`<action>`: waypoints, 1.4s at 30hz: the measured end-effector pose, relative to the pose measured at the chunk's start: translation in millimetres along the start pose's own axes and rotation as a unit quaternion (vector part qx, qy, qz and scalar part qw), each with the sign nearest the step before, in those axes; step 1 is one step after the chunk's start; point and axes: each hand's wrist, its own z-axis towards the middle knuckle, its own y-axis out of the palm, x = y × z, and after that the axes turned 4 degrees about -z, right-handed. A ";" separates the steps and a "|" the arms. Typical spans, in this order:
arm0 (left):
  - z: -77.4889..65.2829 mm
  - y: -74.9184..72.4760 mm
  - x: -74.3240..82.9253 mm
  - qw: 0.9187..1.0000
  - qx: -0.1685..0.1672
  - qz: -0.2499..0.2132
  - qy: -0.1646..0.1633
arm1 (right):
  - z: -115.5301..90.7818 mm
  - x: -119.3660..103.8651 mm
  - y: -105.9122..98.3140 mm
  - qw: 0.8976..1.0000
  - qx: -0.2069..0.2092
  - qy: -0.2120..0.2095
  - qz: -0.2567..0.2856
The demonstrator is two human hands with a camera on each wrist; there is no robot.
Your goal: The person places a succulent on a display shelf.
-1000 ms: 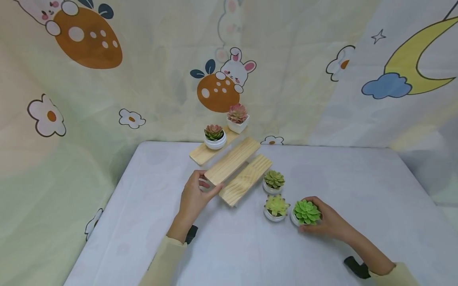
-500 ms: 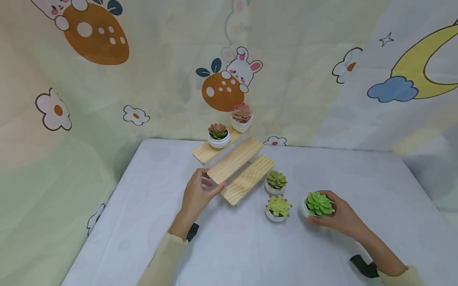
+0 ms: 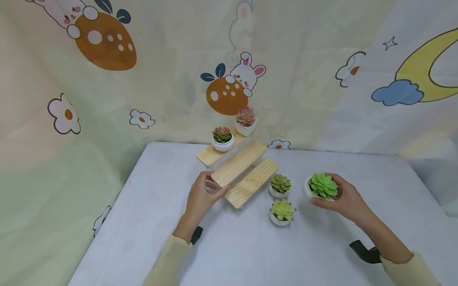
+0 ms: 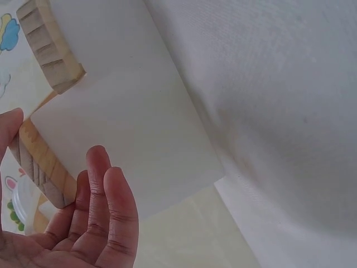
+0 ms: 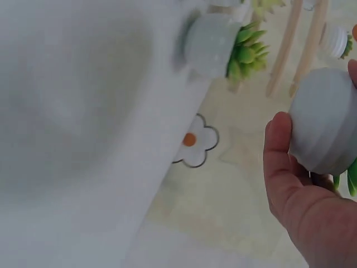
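My right hand (image 3: 345,198) grips a white round pot holding a bright green succulent (image 3: 323,186), lifted above the table; the right wrist view shows the pot (image 5: 324,120) between thumb and fingers. My left hand (image 3: 202,194) pinches the near end of the middle board (image 3: 239,163) of a three-step wooden stand. In the left wrist view the thumb and fingers lie on either side of that board's end (image 4: 44,164), beside the stand's white side panel (image 4: 128,111). On the top step (image 3: 205,155) sit a red-green succulent (image 3: 222,139) and a pink succulent (image 3: 245,120). The lower step (image 3: 252,182) is bare.
Two more potted succulents, a dull green one (image 3: 280,184) and a yellow-green one (image 3: 282,211), stand on the white-covered table (image 3: 229,254) right of the stand. A printed cloth (image 3: 293,79) hangs behind the table's back edge.
My right hand has raised the bright green succulent and carried it up and to the right, away from the other two pots. The left hand keeps its hold on the stand.
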 end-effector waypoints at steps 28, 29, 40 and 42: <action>-1.7 0.2 0.7 1.000 0.005 0.002 -0.008 | 64.6 -66.2 27.0 0.990 -0.014 -0.038 0.135; -1.6 0.1 0.8 1.000 0.005 0.003 -0.007 | 67.0 -68.4 27.8 0.990 -0.016 -0.037 0.138; -2.2 -0.5 0.4 1.000 0.007 0.017 0.007 | 99.7 -81.6 40.2 0.989 -0.028 -0.040 0.140; -2.2 0.0 0.3 1.000 0.007 0.018 0.012 | 105.4 -84.1 43.5 0.989 -0.027 -0.043 0.140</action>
